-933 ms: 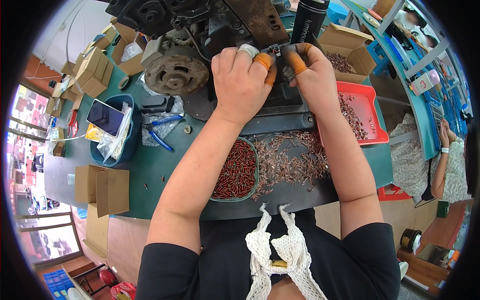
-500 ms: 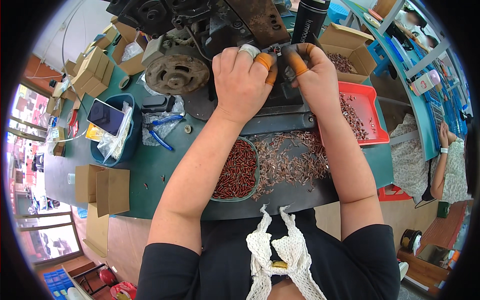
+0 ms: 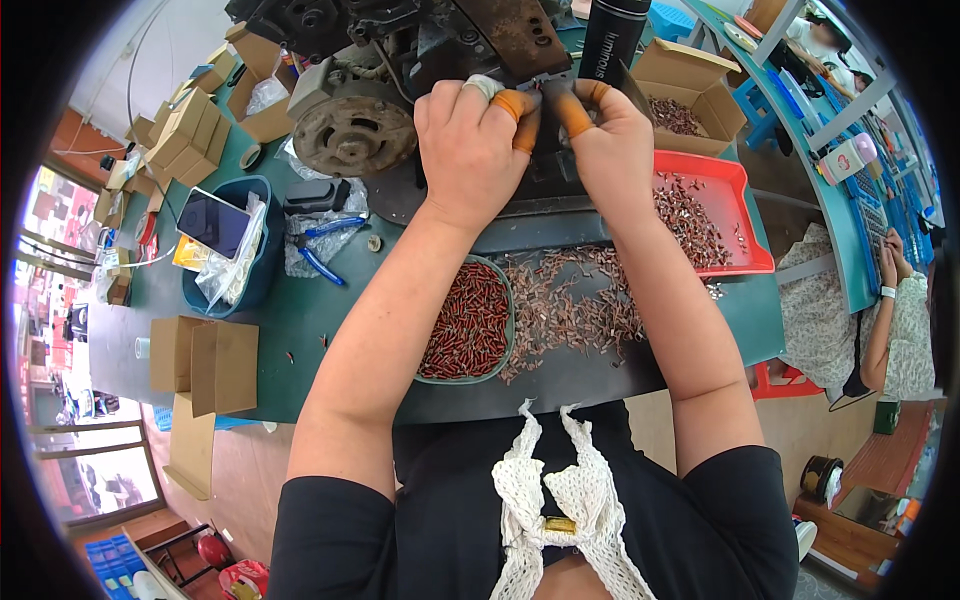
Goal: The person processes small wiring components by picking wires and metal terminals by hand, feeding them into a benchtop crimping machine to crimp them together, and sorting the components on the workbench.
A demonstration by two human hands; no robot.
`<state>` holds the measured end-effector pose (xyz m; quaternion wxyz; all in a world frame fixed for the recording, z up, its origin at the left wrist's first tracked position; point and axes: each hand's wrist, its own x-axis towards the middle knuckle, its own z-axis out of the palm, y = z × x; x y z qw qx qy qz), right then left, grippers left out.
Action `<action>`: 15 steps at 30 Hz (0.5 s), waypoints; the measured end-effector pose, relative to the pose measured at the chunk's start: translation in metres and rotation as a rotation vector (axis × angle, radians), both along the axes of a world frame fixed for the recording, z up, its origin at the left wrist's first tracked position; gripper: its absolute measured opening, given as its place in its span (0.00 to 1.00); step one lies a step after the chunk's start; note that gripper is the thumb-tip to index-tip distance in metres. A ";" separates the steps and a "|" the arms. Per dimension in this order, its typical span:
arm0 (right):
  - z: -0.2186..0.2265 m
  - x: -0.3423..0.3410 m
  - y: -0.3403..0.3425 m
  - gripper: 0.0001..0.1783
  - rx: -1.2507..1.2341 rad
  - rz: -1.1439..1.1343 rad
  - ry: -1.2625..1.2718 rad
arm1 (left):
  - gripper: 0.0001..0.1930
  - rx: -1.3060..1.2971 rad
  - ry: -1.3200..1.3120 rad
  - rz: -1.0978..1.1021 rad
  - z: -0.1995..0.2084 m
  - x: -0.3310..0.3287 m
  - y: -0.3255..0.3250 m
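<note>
Head view: the left hand (image 3: 475, 150) and right hand (image 3: 610, 140), fingertips capped in orange cots, meet at the dark machine (image 3: 480, 40), each grip pressed together on something too small to make out. This looks like feeding a piece into the machine; the next move likely calls for a fresh piece from the small metal parts (image 3: 570, 310) scattered on the surface (image 3: 300, 330) beside the green tray (image 3: 465, 325).
</note>
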<state>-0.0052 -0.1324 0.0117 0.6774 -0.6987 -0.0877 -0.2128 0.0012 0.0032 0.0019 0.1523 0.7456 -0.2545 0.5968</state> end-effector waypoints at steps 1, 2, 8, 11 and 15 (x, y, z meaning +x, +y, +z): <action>0.002 -0.002 0.002 0.11 0.004 0.002 -0.004 | 0.11 0.008 -0.006 0.016 0.001 0.001 0.001; 0.005 -0.005 0.005 0.11 -0.131 -0.107 -0.034 | 0.11 0.016 -0.015 0.031 0.003 0.003 0.002; 0.012 -0.007 0.005 0.14 -0.293 -0.278 -0.074 | 0.12 0.032 -0.032 0.025 0.009 0.004 0.000; 0.009 -0.009 0.009 0.14 -0.152 -0.195 -0.032 | 0.13 0.028 0.011 0.011 0.004 -0.002 0.001; -0.003 -0.013 0.012 0.12 -0.043 -0.087 0.021 | 0.13 -0.014 0.024 -0.025 0.002 -0.010 0.000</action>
